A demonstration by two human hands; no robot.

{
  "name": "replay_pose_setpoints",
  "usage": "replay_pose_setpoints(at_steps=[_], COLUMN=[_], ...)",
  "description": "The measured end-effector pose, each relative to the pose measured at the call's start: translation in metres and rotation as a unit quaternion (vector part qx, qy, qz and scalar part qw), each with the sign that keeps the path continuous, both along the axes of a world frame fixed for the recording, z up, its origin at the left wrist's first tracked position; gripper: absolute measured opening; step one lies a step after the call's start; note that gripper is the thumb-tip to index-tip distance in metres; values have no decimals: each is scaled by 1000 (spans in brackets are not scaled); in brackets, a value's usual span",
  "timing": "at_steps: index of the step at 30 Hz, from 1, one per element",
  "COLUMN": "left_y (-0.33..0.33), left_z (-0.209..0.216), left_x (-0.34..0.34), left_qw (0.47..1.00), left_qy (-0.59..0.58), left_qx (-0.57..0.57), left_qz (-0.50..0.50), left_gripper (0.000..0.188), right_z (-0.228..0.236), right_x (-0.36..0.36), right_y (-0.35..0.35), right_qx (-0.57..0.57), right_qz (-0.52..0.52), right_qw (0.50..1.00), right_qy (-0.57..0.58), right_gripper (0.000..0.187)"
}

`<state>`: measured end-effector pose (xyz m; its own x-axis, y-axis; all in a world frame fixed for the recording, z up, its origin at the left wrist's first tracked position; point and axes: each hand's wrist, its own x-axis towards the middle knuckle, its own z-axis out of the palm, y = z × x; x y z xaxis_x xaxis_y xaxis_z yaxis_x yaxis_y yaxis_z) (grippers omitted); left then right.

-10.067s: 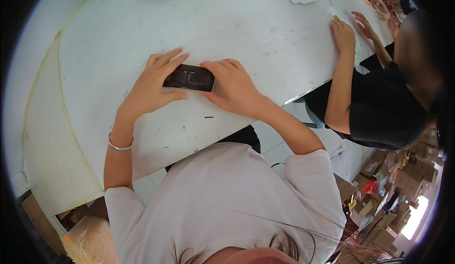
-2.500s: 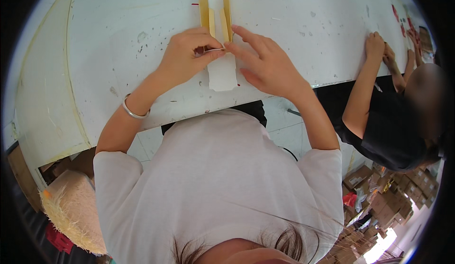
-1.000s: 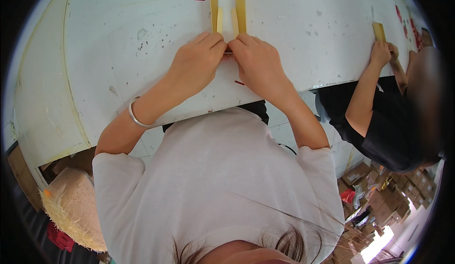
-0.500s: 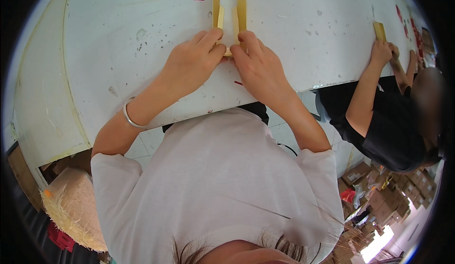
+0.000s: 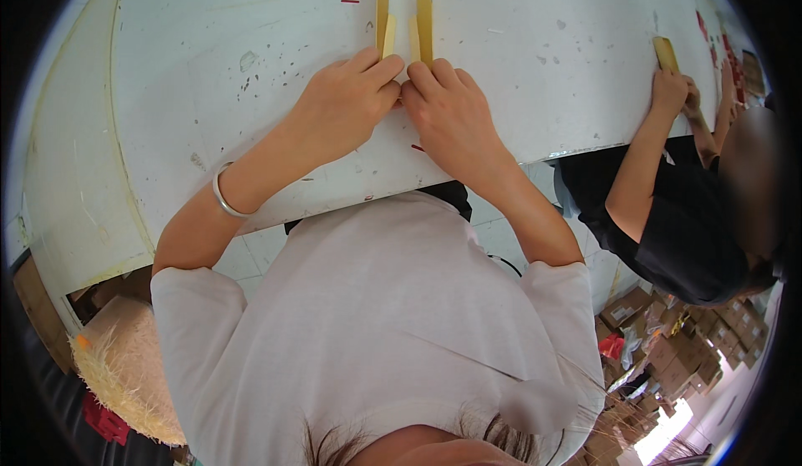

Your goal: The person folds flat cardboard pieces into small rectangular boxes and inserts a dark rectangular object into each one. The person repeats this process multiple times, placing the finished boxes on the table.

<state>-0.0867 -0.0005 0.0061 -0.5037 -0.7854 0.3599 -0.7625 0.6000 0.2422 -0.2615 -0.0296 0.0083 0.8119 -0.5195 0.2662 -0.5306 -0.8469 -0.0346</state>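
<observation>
The person's left hand [image 5: 347,106] and right hand [image 5: 447,111] lie side by side on the white table [image 5: 209,65], knuckles up, and they touch each other at the thumbs. Both hands press down on the near end of a white strip with yellow side flaps [image 5: 403,23]. The strip lies flat on the table and runs away from the hands toward the far edge of the table. The fingers of each hand are held close together and bent a little; the fingertips of the left hand rest on the left yellow flap, those of the right hand on the right flap. It seems that the flaps stand up slightly, but the view is too small to be sure. A silver bracelet [image 5: 224,198] sits on the left wrist. Far to the right of the strip, at the same table, a co-worker's hand [image 5: 672,90] rests on another yellow piece [image 5: 665,52].
</observation>
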Motion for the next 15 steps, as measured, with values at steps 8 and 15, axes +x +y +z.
replay_pose_setpoints(at_steps=[8, 15], left_y=[2, -9], left_z=[9, 36], left_x=[-2, 40], left_qw=[998, 996], left_qy=[-25, -84], left_qx=[55, 39], left_qz=[15, -7], left_gripper=[11, 31], right_z=[2, 26], right_x=[-2, -38], right_y=[2, -30], right_qx=[81, 120], right_qz=[-19, -22], right_qw=[996, 983], right_qy=[-13, -134], right_gripper=[16, 24])
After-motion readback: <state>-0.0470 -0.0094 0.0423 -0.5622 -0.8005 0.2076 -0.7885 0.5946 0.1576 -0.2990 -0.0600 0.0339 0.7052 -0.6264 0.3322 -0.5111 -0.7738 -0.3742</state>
